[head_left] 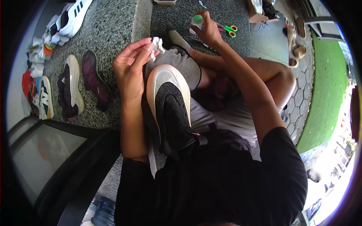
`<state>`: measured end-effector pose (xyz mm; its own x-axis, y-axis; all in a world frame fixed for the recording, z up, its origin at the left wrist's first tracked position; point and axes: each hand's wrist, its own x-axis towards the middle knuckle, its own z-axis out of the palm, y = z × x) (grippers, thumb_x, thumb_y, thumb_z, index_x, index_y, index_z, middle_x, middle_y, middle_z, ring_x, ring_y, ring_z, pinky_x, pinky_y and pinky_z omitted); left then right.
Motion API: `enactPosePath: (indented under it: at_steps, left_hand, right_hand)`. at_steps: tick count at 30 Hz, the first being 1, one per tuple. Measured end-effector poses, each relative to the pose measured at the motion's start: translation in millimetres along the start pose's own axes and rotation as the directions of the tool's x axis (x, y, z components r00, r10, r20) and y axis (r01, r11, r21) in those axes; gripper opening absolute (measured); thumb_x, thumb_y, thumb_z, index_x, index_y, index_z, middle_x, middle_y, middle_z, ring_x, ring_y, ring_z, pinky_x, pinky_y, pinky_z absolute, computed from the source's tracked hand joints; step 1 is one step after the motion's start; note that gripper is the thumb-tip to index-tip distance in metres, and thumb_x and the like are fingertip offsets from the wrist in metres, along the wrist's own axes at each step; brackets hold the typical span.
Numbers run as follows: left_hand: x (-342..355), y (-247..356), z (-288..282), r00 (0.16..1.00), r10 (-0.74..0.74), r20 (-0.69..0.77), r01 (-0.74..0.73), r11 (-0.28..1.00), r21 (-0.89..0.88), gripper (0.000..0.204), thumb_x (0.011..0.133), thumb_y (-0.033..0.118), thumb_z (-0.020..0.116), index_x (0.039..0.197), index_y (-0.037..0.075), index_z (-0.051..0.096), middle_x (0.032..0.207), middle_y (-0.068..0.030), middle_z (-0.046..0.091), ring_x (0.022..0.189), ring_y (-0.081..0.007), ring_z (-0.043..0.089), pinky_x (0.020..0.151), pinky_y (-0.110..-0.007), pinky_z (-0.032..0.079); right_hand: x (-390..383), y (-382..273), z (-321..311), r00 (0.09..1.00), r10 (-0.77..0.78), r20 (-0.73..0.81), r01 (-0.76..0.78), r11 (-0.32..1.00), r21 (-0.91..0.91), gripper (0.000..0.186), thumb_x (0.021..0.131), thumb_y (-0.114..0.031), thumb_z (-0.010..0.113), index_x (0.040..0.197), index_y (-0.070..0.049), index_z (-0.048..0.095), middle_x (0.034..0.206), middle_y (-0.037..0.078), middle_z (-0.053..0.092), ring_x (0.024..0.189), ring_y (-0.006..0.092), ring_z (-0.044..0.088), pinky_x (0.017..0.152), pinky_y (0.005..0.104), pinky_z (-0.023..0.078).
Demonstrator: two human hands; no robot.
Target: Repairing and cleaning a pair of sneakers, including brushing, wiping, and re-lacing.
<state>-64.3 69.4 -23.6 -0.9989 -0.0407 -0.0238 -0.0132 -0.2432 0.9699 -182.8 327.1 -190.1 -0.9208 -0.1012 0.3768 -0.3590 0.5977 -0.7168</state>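
Note:
My left hand [132,64] pinches a crumpled white wad of tissue or cotton [157,46] between thumb and fingers. A black shoe with a cream sole edge and toe [171,92] rests in my lap, toe pointing away from me, just below and right of that hand. Farther off, my right hand [209,32] has thumb and forefinger around a small clear bottle or jar with a green top [197,20]. Scissors with green and orange handles [230,31] lie on the floor beside my right hand. A grey cloth [173,62] is spread over my leg beyond the shoe.
On the left floor stand a dark maroon shoe [96,79], a black shoe with a pale sole [71,86] and several other sneakers. A cardboard box [258,15] sits at the far right. Sandals [300,51] lie near the paving and green turf [328,83].

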Motion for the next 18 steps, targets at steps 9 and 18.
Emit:
enactPosePath:
  at_steps: [9,18]
  left_hand:
    - [-4,-2,-10,1.0,-0.008,-0.012,0.01,0.994,0.11,0.028,0.097,0.0,0.068,0.124,-0.006,0.065,0.11,-0.0152,0.074,0.095,-0.0213,0.072,0.084,-0.032,0.059]
    - [-16,1,11,0.996,0.08,-0.039,-0.075,0.99,0.119,0.026,0.095,-0.005,0.068,0.121,-0.009,0.066,0.106,-0.0146,0.073,0.096,-0.0177,0.069,0.09,-0.029,0.055]
  right_hand:
    - [-3,-68,-23,0.748,-0.192,-0.635,0.296,0.953,0.06,0.023,0.094,-0.005,0.072,0.115,-0.001,0.065,0.097,0.013,0.072,0.087,0.0149,0.071,0.074,0.0248,0.054]
    - [-39,-186,-36,0.926,0.039,0.375,-0.363,0.364,0.858,0.023,0.099,-0.012,0.072,0.115,0.004,0.073,0.095,0.006,0.075,0.086,0.0097,0.069,0.08,0.0244,0.058]
